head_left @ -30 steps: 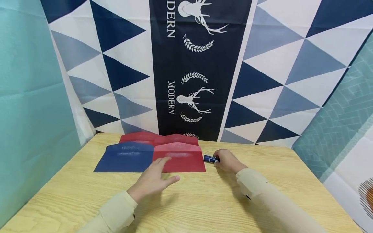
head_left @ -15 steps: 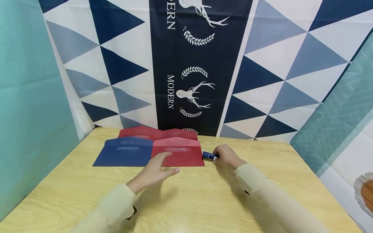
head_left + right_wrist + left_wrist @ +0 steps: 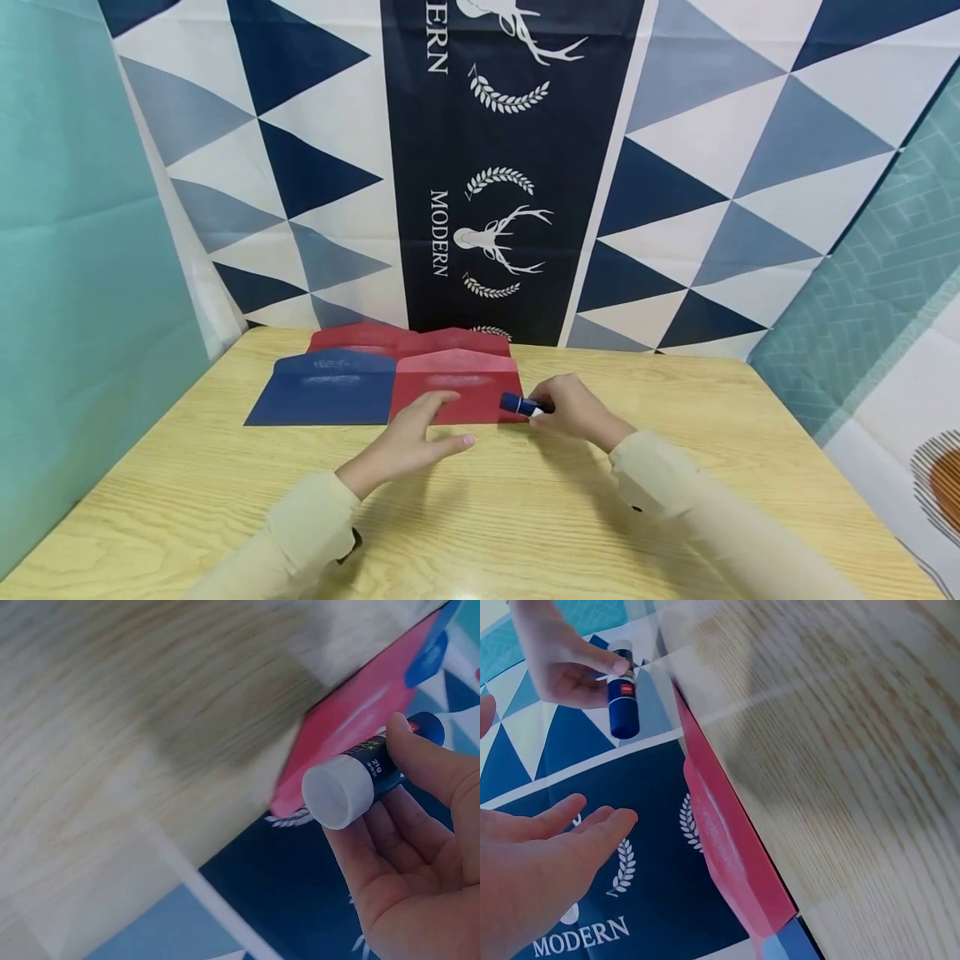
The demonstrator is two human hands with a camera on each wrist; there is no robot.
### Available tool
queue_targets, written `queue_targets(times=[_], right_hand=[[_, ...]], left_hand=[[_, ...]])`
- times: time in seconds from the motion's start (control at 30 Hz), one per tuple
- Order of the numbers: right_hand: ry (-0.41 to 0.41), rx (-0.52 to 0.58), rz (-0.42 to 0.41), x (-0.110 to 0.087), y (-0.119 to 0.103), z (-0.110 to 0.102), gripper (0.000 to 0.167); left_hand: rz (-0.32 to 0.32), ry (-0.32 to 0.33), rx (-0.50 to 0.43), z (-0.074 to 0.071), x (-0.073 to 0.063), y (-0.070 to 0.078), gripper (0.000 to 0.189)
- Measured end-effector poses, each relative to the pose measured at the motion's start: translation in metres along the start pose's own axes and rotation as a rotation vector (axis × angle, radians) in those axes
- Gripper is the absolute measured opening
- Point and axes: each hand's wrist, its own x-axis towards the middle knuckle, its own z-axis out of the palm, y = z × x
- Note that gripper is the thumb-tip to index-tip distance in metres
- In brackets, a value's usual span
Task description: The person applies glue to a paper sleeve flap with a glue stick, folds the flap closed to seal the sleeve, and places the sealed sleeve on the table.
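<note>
My right hand [image 3: 576, 410] pinches a dark blue glue stick [image 3: 375, 765] between thumb and fingers. Its white end faces the right wrist camera, and its blue end points left. In the head view the glue stick overlaps the right edge of the front red envelope [image 3: 480, 385]. That envelope lies with its flap spread toward the wall, a whitish shiny band near the fold. Nearer the front, my left hand [image 3: 408, 442] holds nothing; its fingers reach over the red envelope's lower edge, thumb apart. A blue envelope [image 3: 322, 396] adjoins the red one on the left, flap also spread.
Two more red envelopes [image 3: 360, 335] lie behind the front pair, partly covered by their flaps. The wooden table [image 3: 525, 517] meets a patterned cloth wall [image 3: 487, 167] at the back. A teal cloth [image 3: 82, 275] hangs along the left side.
My right hand has brought the glue stick left, from beside the red envelope to over its right edge. My left hand has shifted slightly right, still empty.
</note>
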Motion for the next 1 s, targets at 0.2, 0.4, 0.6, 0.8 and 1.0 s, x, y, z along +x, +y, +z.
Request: queue_targets(times=[0.2,0.4,0.6,0.8,1.0], right_hand=[[0.004,0.059,-0.058,-0.011,-0.017,-0.001,0.017],[-0.026,0.131,-0.091,-0.024,-0.036,-0.005,0.017],[-0.060,0.187,-0.097,-0.033,-0.047,-0.009,0.020],[-0.078,0.232,-0.126,-0.041,-0.051,-0.014,0.021],[-0.113,0.259,-0.141,-0.048,-0.052,-0.017,0.024]], left_hand=[[0.034,-0.002,-0.014,0.002,-0.001,0.001,0.068],[0.059,-0.017,-0.059,0.005,-0.002,0.003,0.065],[0.157,-0.048,-0.118,0.007,-0.002,0.006,0.061],[0.209,-0.028,-0.148,0.008,-0.002,0.011,0.054],[0.190,-0.011,-0.205,0.010,-0.002,0.015,0.047]])
